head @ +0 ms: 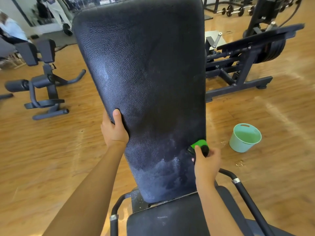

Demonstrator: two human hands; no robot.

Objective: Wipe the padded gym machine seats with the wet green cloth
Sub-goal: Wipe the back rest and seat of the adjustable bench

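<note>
While right grip (207, 160) clamps green cloth (198, 144), jutting above thumb at backrest pad (144, 74) edge | left grip (115, 130) clasps opposite edge

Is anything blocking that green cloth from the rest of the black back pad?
Nothing visible. The right hand holds the green cloth at the back pad's right edge; only the left hand's thumb overlaps the left edge.

left hand (114, 132) grips back pad (144, 82) edge | right hand (207, 165) holds green cloth (198, 144) | bucket (244, 137) on floor
</note>
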